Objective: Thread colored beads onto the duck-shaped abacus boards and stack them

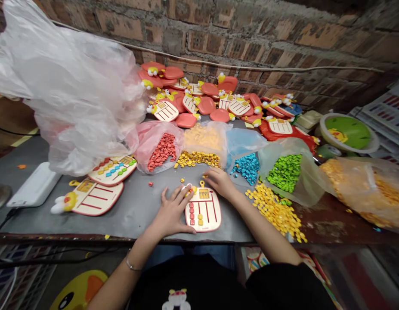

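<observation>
A cream counting board (210,217) with a red rim and slotted tracks lies flat in front of me. Several red beads (192,214) fill its left track, and yellow beads (200,220) sit in the one beside it. My left hand (173,212) grips the board's left side, thumb at the lower edge and fingers spread over the duck-head end. Just beyond the board's top, my right hand (221,184) has its fingertips pinched at a small yellow bead (204,176). Past it lies a heap of gold-yellow beads (197,159) spilling from a bag.
Open bags of red (162,153), blue (246,168) and green beads (285,172) line the table. Loose yellow pieces (276,211) lie right. Boards (96,200) and a white power bank (34,185) are left. More boards (205,105) pile against the brick wall.
</observation>
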Tool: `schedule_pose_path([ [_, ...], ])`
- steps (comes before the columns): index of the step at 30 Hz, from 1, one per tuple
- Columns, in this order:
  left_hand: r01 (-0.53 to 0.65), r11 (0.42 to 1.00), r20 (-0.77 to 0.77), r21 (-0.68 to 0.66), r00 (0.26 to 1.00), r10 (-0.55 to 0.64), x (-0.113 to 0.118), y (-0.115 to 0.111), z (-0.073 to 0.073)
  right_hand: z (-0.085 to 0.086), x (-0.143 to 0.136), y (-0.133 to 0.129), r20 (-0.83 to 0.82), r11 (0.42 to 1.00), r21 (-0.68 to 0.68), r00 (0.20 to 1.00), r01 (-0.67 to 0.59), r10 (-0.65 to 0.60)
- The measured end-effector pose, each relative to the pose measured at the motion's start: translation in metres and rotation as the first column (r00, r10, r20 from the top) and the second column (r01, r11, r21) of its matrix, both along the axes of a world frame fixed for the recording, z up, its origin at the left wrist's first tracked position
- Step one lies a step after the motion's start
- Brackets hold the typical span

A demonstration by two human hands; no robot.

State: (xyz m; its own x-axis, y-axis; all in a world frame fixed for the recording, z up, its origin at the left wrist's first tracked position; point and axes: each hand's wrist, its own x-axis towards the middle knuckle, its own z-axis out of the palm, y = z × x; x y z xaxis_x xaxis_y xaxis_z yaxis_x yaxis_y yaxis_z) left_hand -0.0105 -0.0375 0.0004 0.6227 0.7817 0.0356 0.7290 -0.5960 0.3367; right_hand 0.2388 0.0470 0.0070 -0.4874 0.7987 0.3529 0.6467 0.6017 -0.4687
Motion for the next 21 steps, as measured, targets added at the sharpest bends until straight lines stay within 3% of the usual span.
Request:
schedule_pose_path([
  [4, 0.009, 1.0, 0.011, 0.003, 1.0, -0.009, 0.0, 0.0, 0.0, 0.008, 0.015, -0.041, 0.048, 0.999, -0.018, 0.998, -0.044, 0.045],
  [11, 0.007, 1.0, 0.023, 0.013, 1.0, -0.007, -0.001, 0.001, -0.003, -0.01, 0.014, -0.067, 0.204, 0.996, 0.051, 0.976, 0.072, -0.08],
  [16, 0.023, 1.0, 0.026, 0.014, 0.999, -0.023, -0.001, 0.001, -0.001, -0.013, 0.012, -0.08, 0.085, 0.999, 0.051, 0.996, -0.018, 0.014],
  [21, 0.011, 1.0, 0.014, -0.003, 1.0, -0.011, -0.001, 0.001, 0.001, -0.018, -0.015, -0.078, -0.044, 0.997, 0.021, 0.996, -0.079, 0.08],
])
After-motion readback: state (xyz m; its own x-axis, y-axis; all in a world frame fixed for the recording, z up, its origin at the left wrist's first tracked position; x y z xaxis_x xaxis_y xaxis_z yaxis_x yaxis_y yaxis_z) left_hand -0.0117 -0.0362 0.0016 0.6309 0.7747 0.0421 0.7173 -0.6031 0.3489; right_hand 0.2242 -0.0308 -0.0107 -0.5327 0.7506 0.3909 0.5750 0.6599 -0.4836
